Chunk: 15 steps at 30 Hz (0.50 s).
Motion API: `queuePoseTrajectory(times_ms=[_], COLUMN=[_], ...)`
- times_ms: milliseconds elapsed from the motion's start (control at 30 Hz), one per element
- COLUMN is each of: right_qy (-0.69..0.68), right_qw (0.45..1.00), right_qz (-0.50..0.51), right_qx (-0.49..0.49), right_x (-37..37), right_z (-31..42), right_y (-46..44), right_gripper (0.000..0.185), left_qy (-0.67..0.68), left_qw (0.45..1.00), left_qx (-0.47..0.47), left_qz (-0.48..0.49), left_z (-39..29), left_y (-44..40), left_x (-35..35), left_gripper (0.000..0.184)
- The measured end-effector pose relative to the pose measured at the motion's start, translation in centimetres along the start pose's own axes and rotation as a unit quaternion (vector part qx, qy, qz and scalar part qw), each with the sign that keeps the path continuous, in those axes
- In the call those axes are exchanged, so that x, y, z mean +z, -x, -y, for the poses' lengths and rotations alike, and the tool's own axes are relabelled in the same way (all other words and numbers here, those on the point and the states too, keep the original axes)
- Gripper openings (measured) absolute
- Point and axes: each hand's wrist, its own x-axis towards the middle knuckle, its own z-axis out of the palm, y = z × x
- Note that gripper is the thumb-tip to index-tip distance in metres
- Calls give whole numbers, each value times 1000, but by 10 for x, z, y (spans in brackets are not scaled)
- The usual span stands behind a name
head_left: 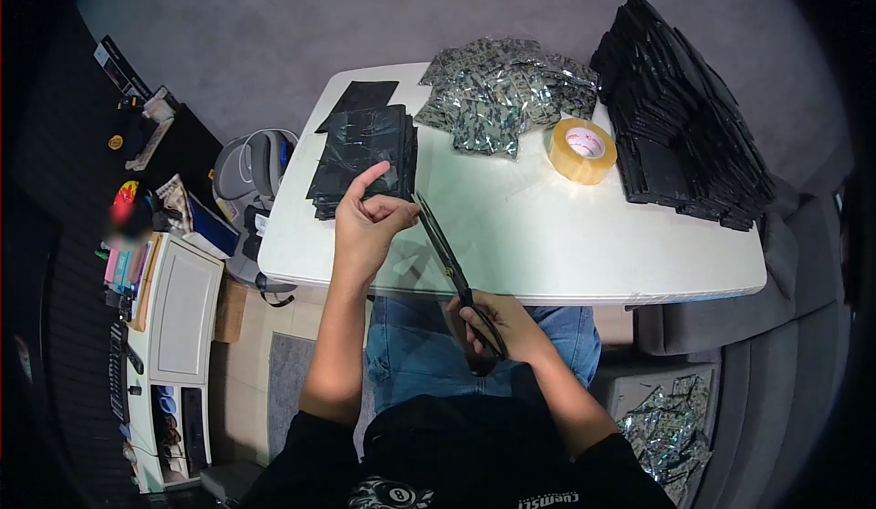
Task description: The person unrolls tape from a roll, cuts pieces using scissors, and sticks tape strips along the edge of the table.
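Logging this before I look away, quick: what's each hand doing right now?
Left hand: thumb and a finger pinched together by the scissors' tips; can't tell if anything thin is between.
Right hand: closed on the scissors' handles.

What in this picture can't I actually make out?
All in the head view:
Tape roll: label print too small.
Shiny packets: contents obscured by glare.
Red item, far left: blurred.
Right hand: fingers partly hidden by the scissors.
Left hand: whether it pinches anything, too small to tell.
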Motion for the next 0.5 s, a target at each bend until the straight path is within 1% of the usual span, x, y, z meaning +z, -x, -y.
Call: queuePoseTrajectory(times_ms=[200,300,500], right_qy=[18,3,13], right_qw=[1000,1000,1000], right_qz=[12,10,4], right_qx=[-15,-20,1], right_x=[-1,-1,0], right_z=[-8,-12,-9], right_y=[-3,-4,-2], right_gripper=[30,29,27], left_qy=[7,10,10], left_qw=[1000,1000,1000], left_qx=[-4,-9,-14], left_qz=[-2,-3,-3], left_z=[-1,-2,-3], left_y=[1,1,2], left_x=[0,1,2], left_gripper=[72,72,73])
